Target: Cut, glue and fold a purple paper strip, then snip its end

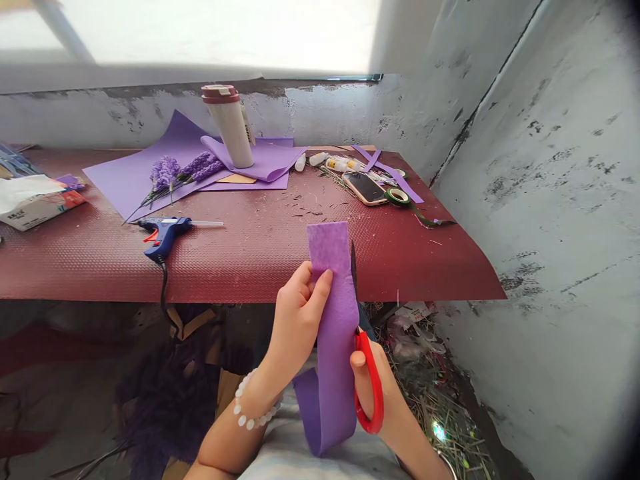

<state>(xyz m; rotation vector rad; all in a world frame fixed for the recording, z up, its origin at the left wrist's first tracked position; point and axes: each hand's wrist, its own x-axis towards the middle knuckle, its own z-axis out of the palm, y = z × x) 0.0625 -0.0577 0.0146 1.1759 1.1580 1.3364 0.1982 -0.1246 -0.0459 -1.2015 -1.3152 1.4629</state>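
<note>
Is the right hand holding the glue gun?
No, the right hand grips red-handled scissors, while the glue gun lies on the table.

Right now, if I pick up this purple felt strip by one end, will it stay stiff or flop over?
The purple felt strip will probably flop: its lower end curls over below the left hand. It looks thin, so likely light for its size. Its fuzzy surface suggests little slipping.

A blue glue gun lies on the red table. Purple flowers and a white tumbler stand behind it. A phone lies beside a tape roll.
</note>
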